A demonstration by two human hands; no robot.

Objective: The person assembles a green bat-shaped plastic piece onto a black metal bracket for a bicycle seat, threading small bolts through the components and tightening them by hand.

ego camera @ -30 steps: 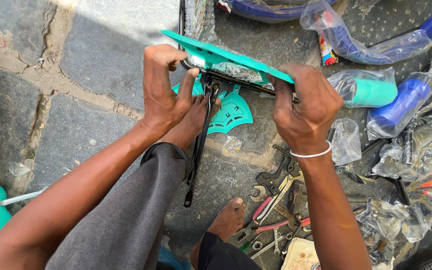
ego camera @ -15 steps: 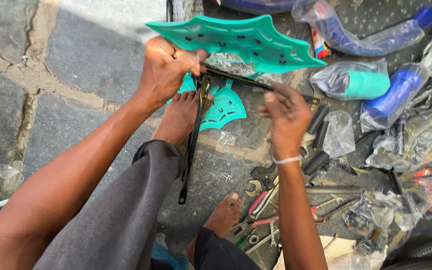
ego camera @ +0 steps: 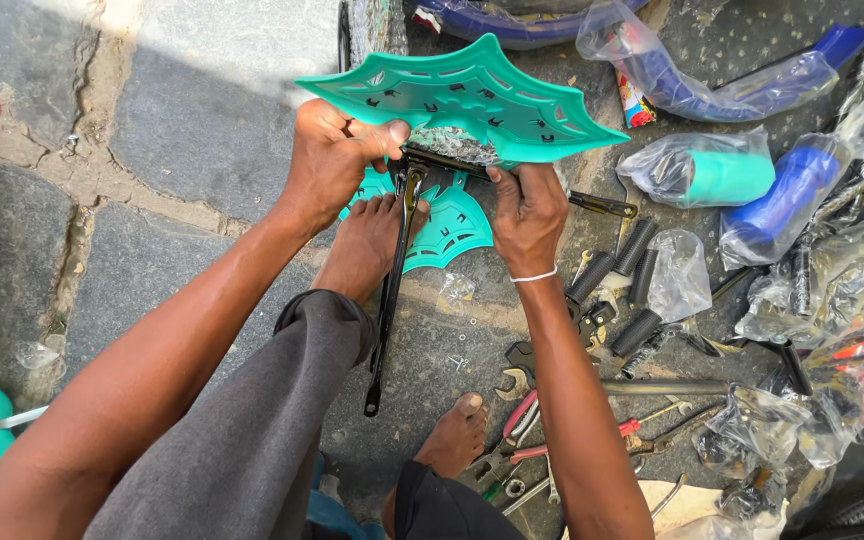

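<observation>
The teal plastic panel (ego camera: 467, 95) had tilted up flat toward the camera; the left hand (ego camera: 332, 160) gripped its edge, while the right hand (ego camera: 527, 205) now pinched the black metal bracket (ego camera: 392, 290) underneath

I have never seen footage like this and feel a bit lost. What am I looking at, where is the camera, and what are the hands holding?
The camera sits on a person's head and looks down, so both arms and bare feet are their own. There is no machine here. The left hand and right hand both grip a turquoise plastic panel shaped like a bat wing, held against a black metal bracket that hangs down over the left foot. A second turquoise panel lies on the stone floor beneath. To the right lie wrenches and pliers, black rubber grips, and plastic-wrapped blue and turquoise parts.
</observation>
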